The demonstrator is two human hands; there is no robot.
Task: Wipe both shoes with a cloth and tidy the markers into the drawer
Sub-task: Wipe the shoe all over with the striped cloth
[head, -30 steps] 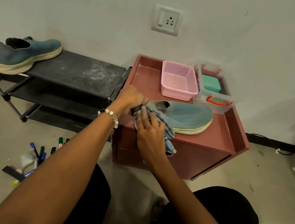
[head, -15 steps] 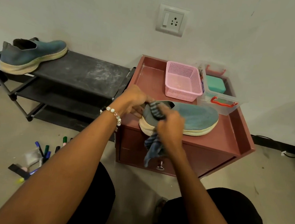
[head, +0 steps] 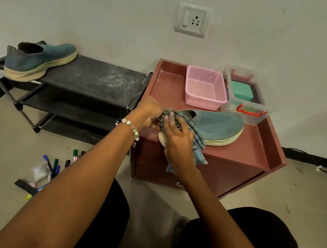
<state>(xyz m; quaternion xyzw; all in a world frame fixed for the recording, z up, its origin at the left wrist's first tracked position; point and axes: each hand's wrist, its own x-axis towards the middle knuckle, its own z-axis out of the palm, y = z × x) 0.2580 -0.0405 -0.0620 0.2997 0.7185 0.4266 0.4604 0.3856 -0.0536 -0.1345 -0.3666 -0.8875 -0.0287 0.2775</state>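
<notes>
Right hand (head: 179,139) is pressing the checked cloth (head: 195,138) onto the heel end of the teal shoe (head: 217,126), fingers laid fairly flat over the fabric, loose end of the cloth hanging down the cabinet front. Left hand (head: 149,112) is curled round the shoe's heel, holding it steady. The shoe sits on top of the red cabinet (head: 244,156), near its front edge.

So imo we're mid-wipe on shoe #1. Next move prob needs the cloth worked fwd toward the toe and sole edge, w/ the left hand keeping the shoe from sliding.

Shoe #2 (head: 39,61) is left of the cabinet on the black rack (head: 95,78). Markers (head: 56,166) are scattered on the floor left of the cabinet, not tidied yet. Drawer looks closed afaict.

Containers: pink basket (head: 205,88) at the back of the cabinet top looks empty, and just right of it a clear box (head: 247,103) w/ a teal block (head: 241,92) inside.
</notes>
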